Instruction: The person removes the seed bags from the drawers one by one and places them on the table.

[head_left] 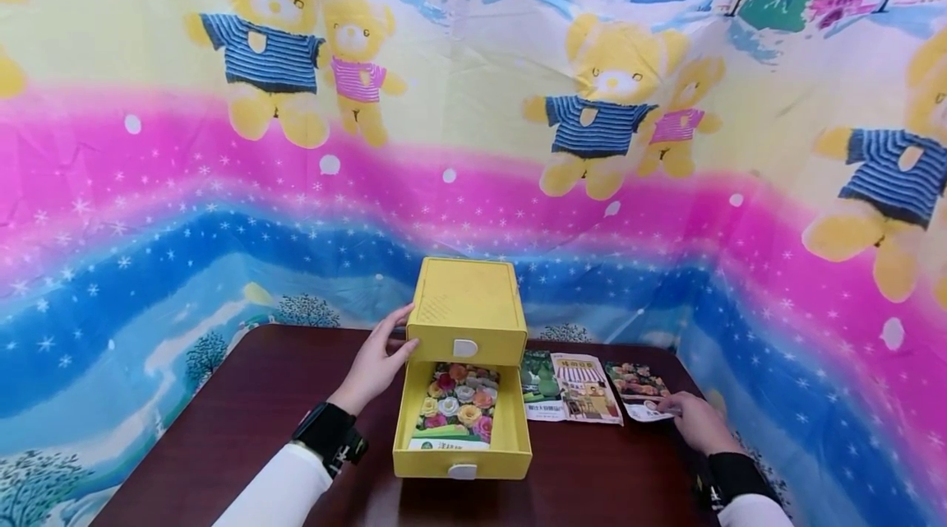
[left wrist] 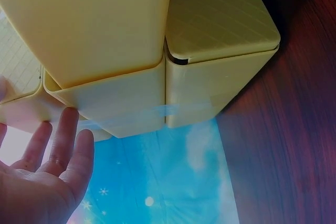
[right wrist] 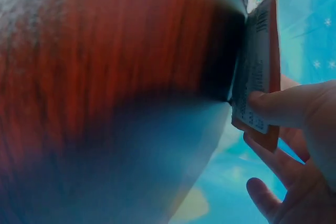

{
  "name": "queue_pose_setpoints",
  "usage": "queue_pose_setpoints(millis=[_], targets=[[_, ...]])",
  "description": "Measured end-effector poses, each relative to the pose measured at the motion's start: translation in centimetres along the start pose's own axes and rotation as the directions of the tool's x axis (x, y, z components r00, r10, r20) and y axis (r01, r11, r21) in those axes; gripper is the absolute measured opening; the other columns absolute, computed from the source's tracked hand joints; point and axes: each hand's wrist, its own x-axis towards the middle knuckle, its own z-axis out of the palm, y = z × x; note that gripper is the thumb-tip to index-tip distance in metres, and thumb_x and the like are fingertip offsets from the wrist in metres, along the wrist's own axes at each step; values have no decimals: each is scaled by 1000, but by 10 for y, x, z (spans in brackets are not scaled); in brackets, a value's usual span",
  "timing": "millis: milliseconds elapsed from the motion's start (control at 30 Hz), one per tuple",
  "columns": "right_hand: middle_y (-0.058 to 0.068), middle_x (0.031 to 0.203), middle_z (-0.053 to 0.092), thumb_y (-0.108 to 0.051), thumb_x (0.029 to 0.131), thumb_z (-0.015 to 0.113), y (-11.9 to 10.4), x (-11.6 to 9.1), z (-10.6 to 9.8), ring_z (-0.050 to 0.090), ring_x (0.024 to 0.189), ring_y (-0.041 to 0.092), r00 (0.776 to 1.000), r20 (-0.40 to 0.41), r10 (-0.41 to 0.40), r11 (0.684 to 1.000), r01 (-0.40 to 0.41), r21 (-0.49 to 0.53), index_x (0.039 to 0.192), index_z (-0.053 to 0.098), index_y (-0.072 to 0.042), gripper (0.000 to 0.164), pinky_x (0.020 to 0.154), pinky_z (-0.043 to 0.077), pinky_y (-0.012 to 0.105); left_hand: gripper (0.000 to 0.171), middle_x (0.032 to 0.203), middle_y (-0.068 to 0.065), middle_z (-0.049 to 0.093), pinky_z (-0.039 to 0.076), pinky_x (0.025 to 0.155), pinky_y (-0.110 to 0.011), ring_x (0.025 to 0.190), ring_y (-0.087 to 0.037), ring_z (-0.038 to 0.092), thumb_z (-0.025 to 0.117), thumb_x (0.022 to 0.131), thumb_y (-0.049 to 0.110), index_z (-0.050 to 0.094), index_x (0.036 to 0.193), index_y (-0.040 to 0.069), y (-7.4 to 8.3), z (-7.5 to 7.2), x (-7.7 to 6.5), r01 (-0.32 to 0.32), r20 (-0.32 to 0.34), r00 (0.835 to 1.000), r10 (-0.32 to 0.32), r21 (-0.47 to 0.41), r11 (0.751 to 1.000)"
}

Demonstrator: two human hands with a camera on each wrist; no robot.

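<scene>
A yellow two-drawer box (head_left: 468,293) stands on the dark table with its lower drawer (head_left: 514,428) pulled out. Inside lies a seed packet printed with colourful roses (head_left: 462,404). My left hand (head_left: 373,371) touches the left side of the upper part, fingers extended along it in the left wrist view. Over at the right, my right hand (head_left: 701,424) pinches the near edge of another flower-printed seed packet (head_left: 638,386). In the right wrist view its thumb lies on the printed back of that packet (right wrist: 256,72), which stands tilted up from the table.
Two more packets, a green one (head_left: 542,387) and one with a striped awning (head_left: 588,387), lie between the box and my right hand. A patterned cloth (head_left: 459,206) hangs behind and beside the wood-toned table (head_left: 296,379).
</scene>
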Motion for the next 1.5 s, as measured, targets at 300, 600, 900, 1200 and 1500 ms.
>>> queue_pose_setpoints(millis=[300, 600, 900, 1200, 1500], targets=[[26, 121, 66, 18, 84, 53, 6, 12, 17, 58, 115, 51, 983, 143, 115, 993, -114, -15, 101, 77, -10, 41, 91, 43, 70, 63, 147, -12, 48, 58, 88, -38, 115, -31, 63, 62, 103, 19, 35, 158, 35, 0, 0, -1, -3, -4, 1000, 2, -9, 1000], [29, 125, 63, 24, 80, 50, 3, 13, 24, 54, 120, 53, 987, 110, 114, 993, -115, -1, 101, 75, -8, 45, 96, 45, 67, 63, 147, -12, 48, 58, 87, -39, 114, -32, 63, 62, 103, 19, 36, 158, 33, 0, 0, -1, -4, -10, 1000, 4, -11, 1000], [30, 128, 61, 24, 85, 51, 0, 16, 27, 51, 123, 54, 983, 110, 150, 988, -152, 6, 99, 74, -8, 42, 100, 43, 68, 62, 147, -13, 48, 58, 88, -39, 114, -32, 63, 63, 103, 20, 36, 158, 34, 0, 0, 0, -6, -14, 1000, 5, -8, 1000], [28, 123, 65, 13, 88, 61, -1, 16, 24, 59, 114, 49, 990, 100, 101, 994, -97, -46, 98, 75, -10, 29, 92, 46, 66, 63, 148, -12, 48, 58, 88, -38, 114, -31, 63, 62, 103, 22, 35, 157, 38, -1, -1, 0, -7, -6, 1000, 7, -7, 1000], [25, 120, 67, 7, 90, 65, -5, 14, 22, 60, 113, 49, 991, 98, 89, 995, -83, -59, 101, 75, -11, 23, 93, 42, 71, 64, 150, -9, 47, 57, 89, -37, 116, -29, 63, 63, 103, 24, 33, 157, 40, -3, -1, 0, -18, -7, 1000, 18, -3, 1000]])
